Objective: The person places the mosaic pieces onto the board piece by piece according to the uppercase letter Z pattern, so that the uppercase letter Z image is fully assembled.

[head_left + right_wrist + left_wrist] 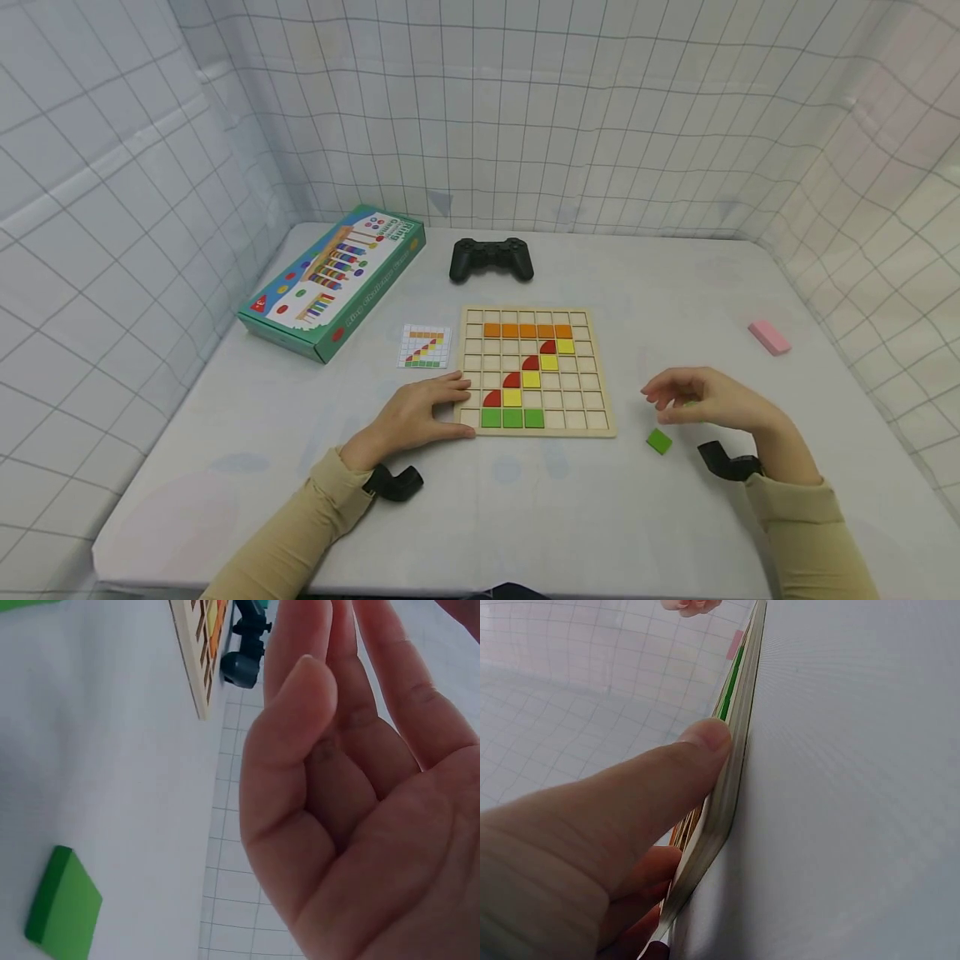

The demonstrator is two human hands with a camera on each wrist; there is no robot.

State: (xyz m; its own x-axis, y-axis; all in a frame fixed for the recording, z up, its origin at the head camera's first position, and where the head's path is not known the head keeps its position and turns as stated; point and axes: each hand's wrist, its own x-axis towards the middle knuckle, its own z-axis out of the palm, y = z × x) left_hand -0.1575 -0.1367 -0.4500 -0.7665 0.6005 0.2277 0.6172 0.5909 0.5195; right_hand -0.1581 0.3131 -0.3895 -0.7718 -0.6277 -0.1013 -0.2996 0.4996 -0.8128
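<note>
A wooden grid board lies flat at mid-table, carrying a row of orange tiles, a diagonal of red quarter-rounds and yellow squares, and three green squares in the bottom row. My left hand rests at the board's lower left corner. Its thumb presses against the board's edge and its fingers lie along the left side. My right hand hovers just right of the board with loosely bent fingers and an empty palm. A loose green tile lies on the table beside that wrist, also seen as the green tile.
A green toy box lies at the back left and a black game controller sits behind the board. A small pattern card lies left of the board. A pink block lies at the far right. Gridded cloth walls surround the table.
</note>
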